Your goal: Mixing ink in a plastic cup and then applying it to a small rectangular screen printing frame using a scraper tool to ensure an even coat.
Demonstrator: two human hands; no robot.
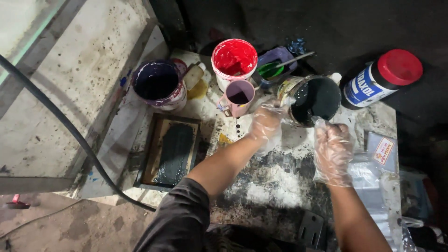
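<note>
Both my hands wear thin clear plastic gloves. My left hand grips the side of a tin of dark paint, which tilts toward me on the stained worktop. My right hand hovers just below the tin's rim, fingers curled; whether it holds anything I cannot tell. A pink mug with dark liquid stands directly left of my left hand. Further left lies a wooden-framed screen smeared with dark ink.
A white bucket of red paint and a bucket of dark purple paint stand at the back. A red-capped jar lies at right. A small tub with green paint and a stick. A black hose crosses left.
</note>
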